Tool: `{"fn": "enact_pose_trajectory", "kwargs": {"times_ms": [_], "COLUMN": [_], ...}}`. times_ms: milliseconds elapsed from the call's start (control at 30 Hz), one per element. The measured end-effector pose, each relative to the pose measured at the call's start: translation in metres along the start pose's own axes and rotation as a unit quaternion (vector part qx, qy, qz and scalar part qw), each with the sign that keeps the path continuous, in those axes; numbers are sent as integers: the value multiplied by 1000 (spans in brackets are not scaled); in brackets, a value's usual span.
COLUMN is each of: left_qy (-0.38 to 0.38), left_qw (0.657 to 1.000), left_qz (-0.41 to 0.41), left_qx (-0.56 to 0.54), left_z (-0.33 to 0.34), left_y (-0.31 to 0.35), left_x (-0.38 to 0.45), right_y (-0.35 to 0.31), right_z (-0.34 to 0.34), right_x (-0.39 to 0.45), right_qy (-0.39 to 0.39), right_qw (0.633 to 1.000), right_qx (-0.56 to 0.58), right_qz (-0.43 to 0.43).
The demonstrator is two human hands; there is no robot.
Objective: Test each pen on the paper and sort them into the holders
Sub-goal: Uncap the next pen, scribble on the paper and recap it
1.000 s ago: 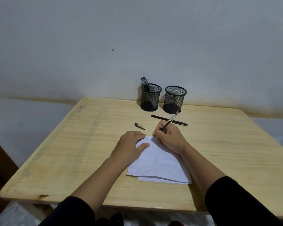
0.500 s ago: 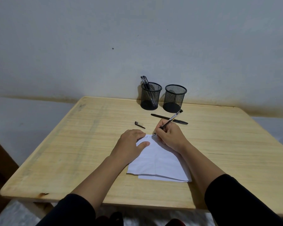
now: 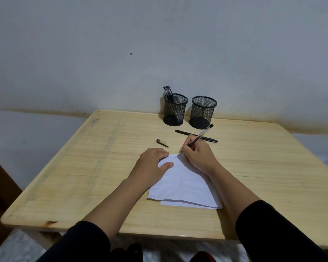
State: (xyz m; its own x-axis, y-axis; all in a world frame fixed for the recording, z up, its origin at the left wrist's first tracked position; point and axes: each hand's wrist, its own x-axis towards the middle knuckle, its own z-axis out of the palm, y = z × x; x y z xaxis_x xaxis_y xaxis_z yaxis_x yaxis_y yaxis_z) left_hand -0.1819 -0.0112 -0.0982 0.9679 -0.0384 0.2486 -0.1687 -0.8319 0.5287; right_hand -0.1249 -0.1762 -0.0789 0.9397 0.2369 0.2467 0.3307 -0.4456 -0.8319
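Right hand pinches the clear-barrelled black pen, tip on the white paper sheet, barrel slanting up-right toward the empty black mesh holder; left hand lies flat on the sheet.

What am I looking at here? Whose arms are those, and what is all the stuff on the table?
No machine here: the arms belong to a person wearing a camera on their head, so you see what they see, looking down at a wooden table. The right hand holds a pen with its tip on the paper, where small scribbles show. The left hand rests on the paper, holding it down. Behind lie a pen cap and another black pen. At the back stand two mesh holders: the left holder has pens in it, and the right holder looks empty.
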Motion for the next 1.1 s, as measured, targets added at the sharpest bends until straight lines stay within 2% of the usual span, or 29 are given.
{"fn": "enact_pose_trajectory", "kwargs": {"times_ms": [67,200,333,500,633,733,1100], "left_qy": [5,88,16,-33,32,58,66], "left_qw": [999,989,996,998,981,963,955], "left_qz": [-16,-71,-71,-60,-81,-84,-71], "left_qx": [-35,-100,-57,6,-173,-251,-281], "left_z": [-3,-20,-27,-21,-25,-31,-46], "left_y": [1,5,-4,-8,4,13,33], "left_x": [2,28,57,73,74,71,59], "right_y": [1,-8,-19,-27,-28,-32,-48], "right_z": [-2,-7,-17,-26,-29,-31,-31], "right_x": [0,1,10,17,18,18,13], "right_qy": [22,50,41,57,80,89,69], "right_qw": [999,979,949,965,964,965,955], "right_qx": [30,186,280,234,241,238,285], "right_qz": [10,71,137,106,82,59,43]}}
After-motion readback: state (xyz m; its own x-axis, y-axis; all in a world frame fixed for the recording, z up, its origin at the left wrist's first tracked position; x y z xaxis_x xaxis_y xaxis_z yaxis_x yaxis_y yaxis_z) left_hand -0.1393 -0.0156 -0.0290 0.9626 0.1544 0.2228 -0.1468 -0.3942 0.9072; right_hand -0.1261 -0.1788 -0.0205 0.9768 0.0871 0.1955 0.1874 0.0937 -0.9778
